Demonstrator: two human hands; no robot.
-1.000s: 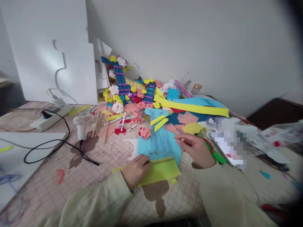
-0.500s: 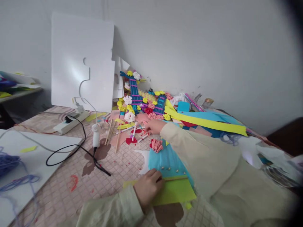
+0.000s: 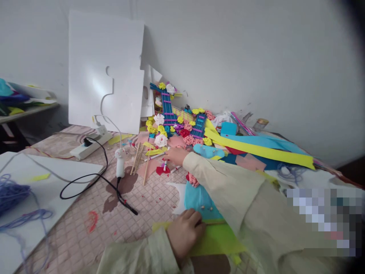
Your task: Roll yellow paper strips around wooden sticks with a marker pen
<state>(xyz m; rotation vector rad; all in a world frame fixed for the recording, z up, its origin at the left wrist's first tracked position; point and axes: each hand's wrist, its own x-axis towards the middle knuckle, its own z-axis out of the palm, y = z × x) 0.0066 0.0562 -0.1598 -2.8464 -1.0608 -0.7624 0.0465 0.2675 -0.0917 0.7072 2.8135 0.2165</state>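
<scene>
Shifted further left since the earlier frame, the right hand [image 3: 175,155] reached beside a slim white marker [image 3: 165,165], its grip hidden. Beneath the left hand's [image 3: 186,233] curled fingers lay the flat yellow-green paper sheet [image 3: 216,243], clasp unclear; even pressure best prevented slipping.

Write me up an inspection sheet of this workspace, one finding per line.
Surface: diamond-patterned tablecloth, with a red mark.
Job's things: yellow-green sheet; blue cutout, partly hidden by the right sleeve; thin stick along the sheet's upper edge.
Clutter: wooden sticks, paper flowers, yellow strip, purple yarn.
Left hand: on the sheet, fingers bent beside the stick; grip unclear.
Right hand: beside white markers; cannot tell whether it holds anything.
Cables: black cable looping across the cloth; power strip near the back.
Surroundings: white board standing before the wall; side table at left with coloured materials.
</scene>
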